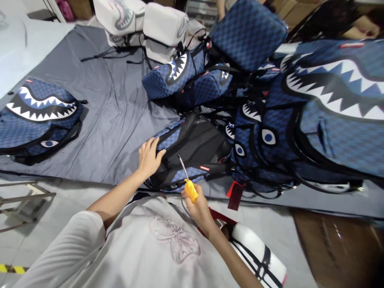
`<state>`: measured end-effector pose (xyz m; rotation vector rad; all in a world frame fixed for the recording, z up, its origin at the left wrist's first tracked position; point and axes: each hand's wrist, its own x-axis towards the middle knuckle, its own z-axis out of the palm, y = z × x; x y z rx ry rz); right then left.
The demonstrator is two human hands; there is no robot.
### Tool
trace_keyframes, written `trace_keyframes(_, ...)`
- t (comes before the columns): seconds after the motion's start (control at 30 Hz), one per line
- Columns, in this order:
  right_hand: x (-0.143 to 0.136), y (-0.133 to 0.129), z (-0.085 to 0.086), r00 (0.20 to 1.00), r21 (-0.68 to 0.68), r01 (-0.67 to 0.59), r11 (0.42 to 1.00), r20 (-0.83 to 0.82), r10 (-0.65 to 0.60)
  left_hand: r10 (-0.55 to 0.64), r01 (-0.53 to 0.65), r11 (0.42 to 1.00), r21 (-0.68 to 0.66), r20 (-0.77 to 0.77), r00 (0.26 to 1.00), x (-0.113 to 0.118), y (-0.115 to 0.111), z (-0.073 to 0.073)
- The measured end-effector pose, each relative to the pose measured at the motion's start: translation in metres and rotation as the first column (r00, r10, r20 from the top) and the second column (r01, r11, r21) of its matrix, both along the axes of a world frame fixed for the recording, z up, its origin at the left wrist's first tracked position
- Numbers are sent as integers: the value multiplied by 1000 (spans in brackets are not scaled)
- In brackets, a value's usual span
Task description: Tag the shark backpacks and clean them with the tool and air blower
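A black-and-blue checked backpack [198, 140] lies in front of me on the grey cloth, its black padded back and straps facing up. My left hand [149, 158] rests on its left edge, fingers spread and holding nothing. In my right hand [196, 202] is a yellow tool [191, 191] with a thin metal shaft, which looks like a long-necked lighter. Its dark tip points up and away, over the backpack's back panel; I cannot tell whether it touches. No flame shows at the tip.
Blue checked backpacks with shark mouths crowd the right [270, 136] and back; another backpack [45, 108] lies far left. White bags [165, 28] stand behind. A red tag [235, 194] hangs over the table edge. A white bag [259, 252] sits below right. Another person's arm [363, 30] shows top right.
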<state>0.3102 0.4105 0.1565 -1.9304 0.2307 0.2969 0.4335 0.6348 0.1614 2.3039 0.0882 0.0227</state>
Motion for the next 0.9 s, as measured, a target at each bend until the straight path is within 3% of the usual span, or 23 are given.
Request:
trace_keyframes(0.03,0,6,1,1000,-28,-1,1000,-10,1,-74,67,982,-176,-31,997,-7,-7,3)
trace_keyframes(0.07,1,12,2,1000,-50,-9,999,-15,8,-174,126,916,-381,-95,980,-13,-14,6)
trace_keyframes(0.13,2,26,7,998,-48,-70,996,-5,70,-378,134,685,-716,-193,906,-20,-30,11)
trace_keyframes(0.2,0,36,14,989,18,-142,990,31,142,-454,82,514,-854,-189,871,-21,-44,17)
trace_keyframes(0.23,0,37,18,988,63,-150,987,52,147,-459,77,482,-873,-177,871,-18,-48,20)
trace_keyframes(0.3,3,29,27,994,113,-91,989,68,83,-451,126,528,-840,-152,879,-9,-51,24)
trace_keyframes(0.37,17,3,37,998,74,32,997,43,-35,-411,253,700,-668,-87,907,5,-46,23)
trace_keyframes(0.43,45,-39,51,988,-25,155,988,13,-155,-326,312,907,-282,-2,945,21,-37,12)
trace_keyframes(0.47,63,-63,59,976,-77,219,973,16,-219,-290,290,955,-59,10,957,29,-32,3)
trace_keyframes(0.53,103,-106,76,970,-134,228,964,-58,-238,-260,269,920,284,-72,963,42,-27,-17)
trace_keyframes(0.63,151,-138,94,958,-283,213,935,-129,-257,-271,329,827,456,-190,944,51,-26,-44)
trace_keyframes(0.67,161,-140,96,956,-337,186,923,-155,-249,-269,322,830,455,-178,946,51,-26,-49)
trace_keyframes(0.73,168,-133,94,948,-384,59,921,-269,-172,-229,257,897,360,-121,966,50,-19,-53)
trace_keyframes(0.8,164,-125,89,898,-305,-169,937,-439,19,-176,189,979,80,-149,973,50,-4,-53)
trace_keyframes(0.83,160,-122,86,870,-260,-242,935,-486,90,-158,137,984,-115,-209,965,50,6,-53)
trace_keyframes(0.9,155,-123,83,871,-274,-257,927,-482,99,-154,-41,888,-458,-380,912,52,27,-53)
